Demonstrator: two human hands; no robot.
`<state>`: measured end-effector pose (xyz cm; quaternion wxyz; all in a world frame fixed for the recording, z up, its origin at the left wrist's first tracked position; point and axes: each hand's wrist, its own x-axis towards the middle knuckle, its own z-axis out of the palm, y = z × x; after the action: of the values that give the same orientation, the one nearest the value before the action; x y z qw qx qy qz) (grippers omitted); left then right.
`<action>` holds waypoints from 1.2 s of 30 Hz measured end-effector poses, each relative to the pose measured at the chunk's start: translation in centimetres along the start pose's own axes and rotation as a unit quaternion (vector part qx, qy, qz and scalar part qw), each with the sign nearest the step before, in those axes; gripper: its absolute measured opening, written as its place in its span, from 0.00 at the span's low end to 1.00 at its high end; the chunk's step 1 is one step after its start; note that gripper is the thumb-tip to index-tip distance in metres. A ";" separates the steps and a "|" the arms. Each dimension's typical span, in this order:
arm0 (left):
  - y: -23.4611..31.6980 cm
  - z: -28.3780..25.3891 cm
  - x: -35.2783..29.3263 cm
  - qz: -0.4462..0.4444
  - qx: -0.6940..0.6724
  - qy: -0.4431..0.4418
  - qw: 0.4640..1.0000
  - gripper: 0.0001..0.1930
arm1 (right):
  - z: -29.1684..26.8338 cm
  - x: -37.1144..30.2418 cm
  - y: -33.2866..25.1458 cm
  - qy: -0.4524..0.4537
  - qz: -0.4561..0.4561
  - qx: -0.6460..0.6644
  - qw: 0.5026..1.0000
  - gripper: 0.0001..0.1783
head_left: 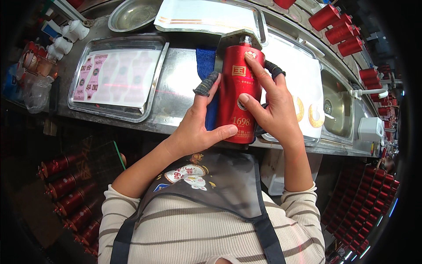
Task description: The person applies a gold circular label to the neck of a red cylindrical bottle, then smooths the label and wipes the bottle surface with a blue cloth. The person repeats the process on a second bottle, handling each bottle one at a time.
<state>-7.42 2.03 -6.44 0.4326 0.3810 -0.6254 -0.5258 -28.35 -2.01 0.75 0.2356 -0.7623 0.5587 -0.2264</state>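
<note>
A glossy red bottle (pixel 229 94) with gold lettering and a clear neck lies front side up, its neck pointing away from me, on or above a blue cloth (pixel 205 61) at the counter's near edge. My left hand (pixel 195 121) grips its left side, the thumb over the lower front. From the right, my right hand (pixel 271 103) holds it, thumb and a finger pressed on the front by a small round emblem and the upper part. Dark knitted finger covers wrap a finger of each hand. The bottle hides some fingertips.
To the left, a metal tray (pixel 151 94) holds pinkish printed decal sheets. White sheets with gold rings (pixel 303 110) lie on the right, before a sink (pixel 338 105). A metal bowl (pixel 134 15) stands at the back. Red bottles (pixel 70 202) line racks on both sides.
</note>
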 end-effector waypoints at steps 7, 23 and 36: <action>0.1 0.1 0.0 -0.002 -0.008 0.001 1.000 0.58 | -0.2 0.2 0.2 -0.011 -0.010 -0.002 1.000 0.45; 0.6 -0.2 -0.3 0.012 0.032 -0.010 0.999 0.57 | -2.7 0.0 6.6 0.020 0.234 0.578 0.782 0.25; 0.9 -0.1 4.6 -0.048 -0.172 0.124 0.976 0.43 | -0.1 1.4 1.3 0.063 0.154 0.342 0.925 0.21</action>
<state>-8.92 -2.10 -4.86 0.5399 0.3928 -0.4481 -0.5946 -29.04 -3.74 0.15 0.4783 -0.5244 0.5711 -0.4123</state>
